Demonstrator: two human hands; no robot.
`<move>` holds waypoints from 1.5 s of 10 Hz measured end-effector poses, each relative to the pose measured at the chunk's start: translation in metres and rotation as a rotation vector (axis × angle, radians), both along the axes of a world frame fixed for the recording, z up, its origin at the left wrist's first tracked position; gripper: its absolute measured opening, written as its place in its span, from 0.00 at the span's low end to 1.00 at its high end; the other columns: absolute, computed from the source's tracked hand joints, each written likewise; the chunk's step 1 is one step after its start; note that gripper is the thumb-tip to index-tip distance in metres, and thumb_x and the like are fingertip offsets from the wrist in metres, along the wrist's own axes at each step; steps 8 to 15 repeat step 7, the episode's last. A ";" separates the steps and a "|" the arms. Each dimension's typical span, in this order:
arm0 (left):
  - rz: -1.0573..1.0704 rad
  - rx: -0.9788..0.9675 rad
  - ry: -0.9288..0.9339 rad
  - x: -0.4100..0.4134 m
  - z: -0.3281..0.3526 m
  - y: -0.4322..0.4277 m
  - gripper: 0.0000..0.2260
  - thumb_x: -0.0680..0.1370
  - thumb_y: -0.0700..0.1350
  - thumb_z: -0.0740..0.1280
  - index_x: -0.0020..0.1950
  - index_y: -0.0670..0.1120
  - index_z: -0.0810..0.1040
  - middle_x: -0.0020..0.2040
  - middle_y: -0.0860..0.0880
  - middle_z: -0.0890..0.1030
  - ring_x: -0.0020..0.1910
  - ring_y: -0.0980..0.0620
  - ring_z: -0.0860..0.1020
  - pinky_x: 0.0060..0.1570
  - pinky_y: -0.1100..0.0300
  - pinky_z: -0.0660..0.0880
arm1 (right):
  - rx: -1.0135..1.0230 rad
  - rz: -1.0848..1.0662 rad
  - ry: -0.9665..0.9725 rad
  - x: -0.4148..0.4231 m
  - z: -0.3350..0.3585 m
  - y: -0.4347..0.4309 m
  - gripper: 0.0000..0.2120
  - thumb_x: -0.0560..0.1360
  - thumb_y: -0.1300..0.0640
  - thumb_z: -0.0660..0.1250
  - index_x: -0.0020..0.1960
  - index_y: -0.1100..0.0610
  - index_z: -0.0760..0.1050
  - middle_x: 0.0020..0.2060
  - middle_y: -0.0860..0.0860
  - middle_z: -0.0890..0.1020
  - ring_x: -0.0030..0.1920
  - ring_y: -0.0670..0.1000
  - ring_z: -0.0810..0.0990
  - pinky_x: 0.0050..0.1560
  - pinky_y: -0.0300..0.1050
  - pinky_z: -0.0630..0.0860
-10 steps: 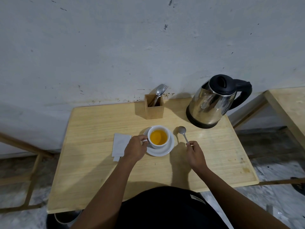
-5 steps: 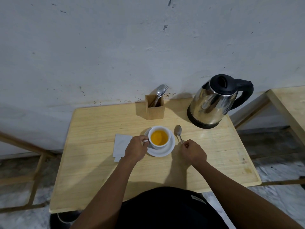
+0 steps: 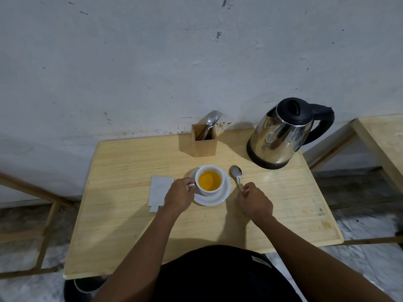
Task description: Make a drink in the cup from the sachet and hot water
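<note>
Your left hand (image 3: 179, 196) is pinched on the handle of the white cup (image 3: 209, 180), which sits upright on its saucer (image 3: 212, 198) near the middle of the wooden table (image 3: 130, 225) and holds an amber-yellow drink. Your right hand (image 3: 255, 201) is closed around the handle of a spoon (image 3: 236, 173) — the bowl points away from you, just beside the saucer on its right; whether it touches the tabletop is hard to tell. The torn white sachet (image 3: 159, 190) lies flat to the left of your left hand, partly hidden under it. At the back stand a wooden holder (image 3: 204, 143) with cutlery and, to the right, a steel kettle (image 3: 281, 136) with a black lid and handle — lid closed, well apart from the cup.
</note>
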State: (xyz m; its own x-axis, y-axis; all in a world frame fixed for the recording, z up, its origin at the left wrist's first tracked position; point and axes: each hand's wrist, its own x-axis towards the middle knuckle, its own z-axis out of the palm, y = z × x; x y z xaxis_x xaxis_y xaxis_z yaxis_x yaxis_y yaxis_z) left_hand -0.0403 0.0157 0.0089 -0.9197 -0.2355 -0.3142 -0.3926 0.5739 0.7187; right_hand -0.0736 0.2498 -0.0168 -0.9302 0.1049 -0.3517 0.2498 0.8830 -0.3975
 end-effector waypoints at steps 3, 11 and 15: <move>-0.037 0.118 -0.003 -0.001 0.006 0.000 0.08 0.79 0.40 0.62 0.54 0.46 0.79 0.49 0.50 0.80 0.53 0.49 0.78 0.47 0.59 0.70 | -0.023 0.013 -0.034 -0.002 0.009 0.000 0.09 0.76 0.46 0.60 0.51 0.48 0.74 0.42 0.46 0.81 0.41 0.51 0.78 0.41 0.43 0.71; -0.011 0.153 0.013 0.000 0.014 0.002 0.13 0.79 0.40 0.61 0.63 0.43 0.76 0.60 0.43 0.81 0.58 0.45 0.79 0.53 0.58 0.72 | -0.048 0.088 -0.036 -0.011 0.028 0.001 0.11 0.76 0.42 0.60 0.51 0.46 0.75 0.48 0.46 0.82 0.45 0.50 0.78 0.45 0.44 0.71; -0.011 0.153 0.013 0.000 0.014 0.002 0.13 0.79 0.40 0.61 0.63 0.43 0.76 0.60 0.43 0.81 0.58 0.45 0.79 0.53 0.58 0.72 | -0.048 0.088 -0.036 -0.011 0.028 0.001 0.11 0.76 0.42 0.60 0.51 0.46 0.75 0.48 0.46 0.82 0.45 0.50 0.78 0.45 0.44 0.71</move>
